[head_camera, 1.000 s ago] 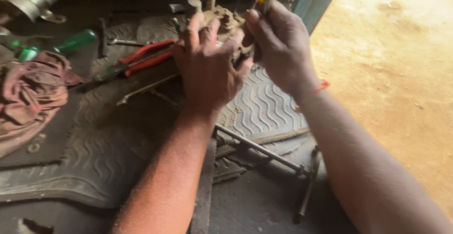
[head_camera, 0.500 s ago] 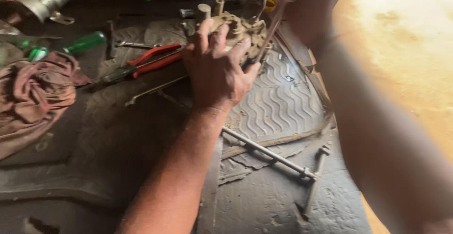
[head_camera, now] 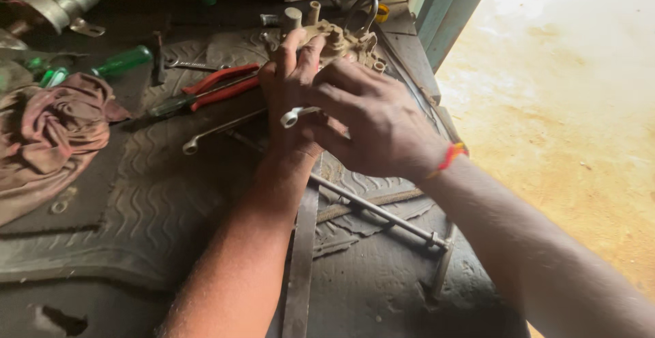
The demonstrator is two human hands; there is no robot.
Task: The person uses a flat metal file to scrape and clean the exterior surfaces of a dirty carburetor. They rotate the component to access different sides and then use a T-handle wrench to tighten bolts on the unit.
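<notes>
My left hand (head_camera: pixel 290 85) rests on a dirty tan metal casting (head_camera: pixel 338 38) with short round posts, gripping it against the dark rubber mat (head_camera: pixel 157 201). My right hand (head_camera: pixel 372 123) lies across the left wrist and is closed on a small metal ring spanner (head_camera: pixel 292 115), whose ring end sticks out to the left. A red and orange thread band (head_camera: pixel 452 155) circles my right wrist.
Red-handled pliers (head_camera: pixel 218 85) and a slim spanner (head_camera: pixel 218 132) lie left of the hands. A green-handled screwdriver (head_camera: pixel 123 62) and a brownish rag (head_camera: pixel 51 130) sit further left. A long T-bar wrench (head_camera: pixel 389 218) lies below the hands. Sandy ground (head_camera: pixel 566 106) is at right.
My right hand has come down from above the casting with the spanner and now crosses over my left wrist. The left hand stays on the casting.
</notes>
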